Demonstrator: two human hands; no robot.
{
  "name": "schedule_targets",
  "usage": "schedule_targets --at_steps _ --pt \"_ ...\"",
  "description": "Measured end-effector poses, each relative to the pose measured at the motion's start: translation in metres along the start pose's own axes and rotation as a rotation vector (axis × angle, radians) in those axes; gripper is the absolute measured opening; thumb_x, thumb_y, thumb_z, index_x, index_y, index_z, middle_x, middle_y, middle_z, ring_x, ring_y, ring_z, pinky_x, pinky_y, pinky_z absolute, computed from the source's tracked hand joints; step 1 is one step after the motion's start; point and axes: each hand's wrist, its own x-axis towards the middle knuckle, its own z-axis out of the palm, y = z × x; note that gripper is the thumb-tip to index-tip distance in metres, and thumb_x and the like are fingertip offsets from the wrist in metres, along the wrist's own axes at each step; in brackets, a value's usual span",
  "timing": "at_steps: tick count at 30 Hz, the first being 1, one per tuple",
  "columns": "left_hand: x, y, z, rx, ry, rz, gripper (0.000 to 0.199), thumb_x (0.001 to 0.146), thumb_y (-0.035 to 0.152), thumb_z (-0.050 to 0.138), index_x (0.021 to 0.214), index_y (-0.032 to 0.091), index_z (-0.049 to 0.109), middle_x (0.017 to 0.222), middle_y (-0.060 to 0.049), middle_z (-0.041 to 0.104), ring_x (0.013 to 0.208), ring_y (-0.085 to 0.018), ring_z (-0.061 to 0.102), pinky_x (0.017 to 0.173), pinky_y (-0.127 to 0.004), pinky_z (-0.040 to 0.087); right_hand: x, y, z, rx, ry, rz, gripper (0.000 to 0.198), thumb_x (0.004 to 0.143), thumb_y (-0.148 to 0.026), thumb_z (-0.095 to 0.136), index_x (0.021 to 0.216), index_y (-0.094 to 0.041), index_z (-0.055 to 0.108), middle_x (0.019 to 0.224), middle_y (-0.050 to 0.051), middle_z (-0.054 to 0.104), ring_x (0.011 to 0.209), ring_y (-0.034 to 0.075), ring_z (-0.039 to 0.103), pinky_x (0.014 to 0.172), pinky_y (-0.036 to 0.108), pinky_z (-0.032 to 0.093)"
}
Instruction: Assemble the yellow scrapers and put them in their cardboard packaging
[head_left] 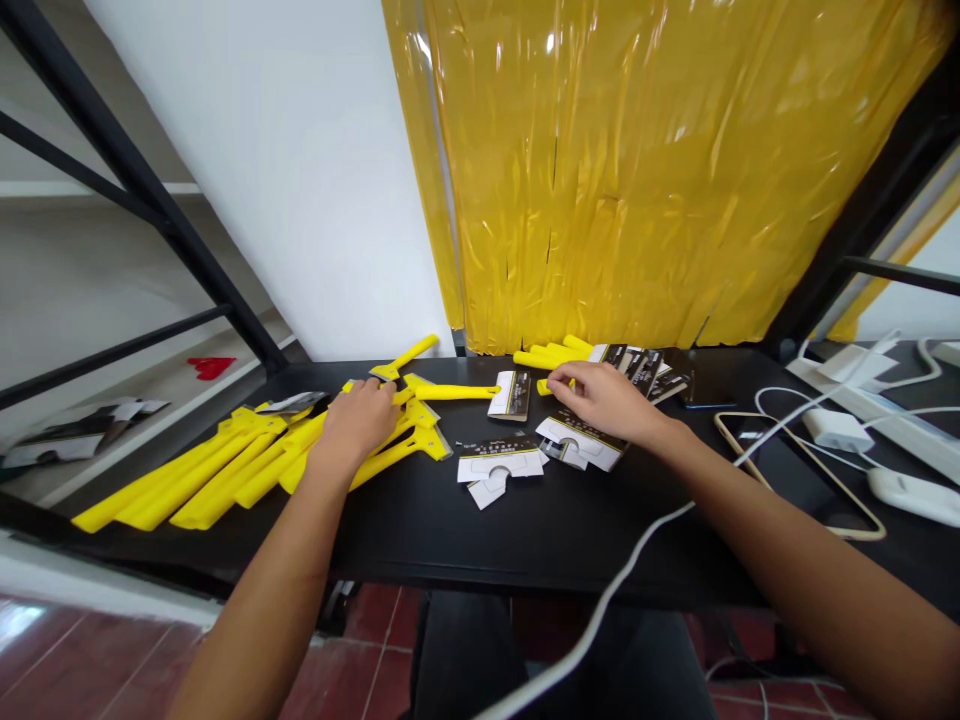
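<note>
My left hand [361,415] is over a heap of yellow scrapers [217,475] with long handles and wide flat heads. Its fingers are bent down around one of them, though the fingertips are partly hidden. To the right, my right hand [604,398] pinches the end of a yellow handle [543,386], most of which is hidden behind the hand. Between the hands lies a single scraper [454,392], its handle end touching a folded black-and-white card [510,396]. Nearer me are more printed cards with a round cutout [501,460], and another group [581,440] sits below my right hand.
Carded scrapers [551,353] are stacked at the back. A tablet-like device [799,475], white chargers [836,428] and a power strip [885,400] occupy the right. A white cable [637,555] crosses the black table's [450,550] front edge. Yellow plastic film [637,180] hangs behind.
</note>
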Motion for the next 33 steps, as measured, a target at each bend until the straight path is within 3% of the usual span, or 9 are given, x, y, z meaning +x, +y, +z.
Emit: schedule_targets --at_steps 2,4,11,20,25,28,31,33 --pt "0.006 -0.004 0.001 0.01 -0.121 -0.007 0.039 0.092 0.034 0.045 0.116 0.012 0.067 0.122 -0.021 0.067 0.11 -0.036 0.064 0.087 -0.044 0.051 0.0 0.003 0.001 -0.018 -0.025 -0.006 0.022 0.095 -0.031 0.051 0.092 -0.023 0.071 0.094 0.004 0.075 0.076 0.02 0.064 0.069 0.032 0.042" --pt "0.009 -0.007 0.001 0.025 -0.148 -0.002 0.035 0.091 0.03 0.044 0.109 0.012 0.069 0.12 -0.022 0.069 0.109 -0.036 0.065 0.086 -0.044 0.051 0.0 0.004 0.001 -0.02 -0.031 -0.014 0.023 0.094 -0.031 0.051 0.092 -0.023 0.072 0.094 0.005 0.076 0.077 0.02 0.064 0.07 0.033 0.042" --pt "-0.012 -0.007 -0.009 0.101 -0.018 -0.063 0.034 0.091 0.022 0.04 0.103 0.012 0.07 0.112 -0.022 0.069 0.105 -0.036 0.064 0.082 -0.043 0.051 0.0 0.007 0.003 -0.015 -0.029 -0.015 0.022 0.094 -0.031 0.051 0.093 -0.024 0.072 0.093 0.004 0.076 0.078 0.021 0.064 0.069 0.033 0.042" --pt "-0.036 -0.012 -0.039 0.099 -0.028 -0.183 0.031 0.087 0.022 0.046 0.105 0.014 0.07 0.113 -0.018 0.068 0.108 -0.037 0.061 0.078 -0.044 0.051 0.0 0.005 0.003 -0.044 -0.044 -0.005 0.022 0.095 -0.031 0.05 0.093 -0.024 0.071 0.094 0.004 0.076 0.079 0.021 0.065 0.069 0.032 0.041" --pt "-0.05 -0.01 -0.059 0.126 0.128 -0.227 0.033 0.086 0.021 0.049 0.111 0.014 0.069 0.113 -0.019 0.065 0.11 -0.039 0.057 0.081 -0.049 0.05 0.0 0.002 0.004 0.023 -0.03 -0.004 0.023 0.095 -0.034 0.052 0.092 -0.023 0.072 0.092 0.005 0.075 0.078 0.021 0.065 0.07 0.033 0.044" --pt "-0.052 0.004 -0.069 0.022 0.288 -0.074 0.033 0.092 0.024 0.047 0.116 0.017 0.067 0.111 -0.017 0.064 0.109 -0.037 0.057 0.085 -0.048 0.049 0.002 -0.002 0.005 0.288 0.031 0.083 0.026 0.093 -0.043 0.058 0.098 -0.023 0.073 0.096 0.006 0.075 0.077 0.02 0.065 0.07 0.034 0.05" --pt "-0.037 0.035 -0.072 -0.227 0.41 0.247 0.032 0.094 0.025 0.05 0.123 0.022 0.063 0.113 -0.011 0.063 0.107 -0.028 0.057 0.092 -0.041 0.048 0.004 -0.007 0.005 0.751 0.064 0.262 0.041 0.087 -0.053 0.065 0.114 -0.023 0.069 0.108 0.009 0.072 0.083 0.021 0.068 0.062 0.032 0.057" --pt "-0.021 0.062 -0.072 -0.353 0.468 0.453 0.032 0.094 0.023 0.052 0.124 0.023 0.062 0.113 -0.008 0.063 0.108 -0.026 0.056 0.092 -0.039 0.048 0.005 -0.008 0.002 0.998 0.009 0.32 0.046 0.083 -0.054 0.07 0.116 -0.022 0.067 0.11 0.01 0.071 0.082 0.02 0.069 0.057 0.031 0.06"
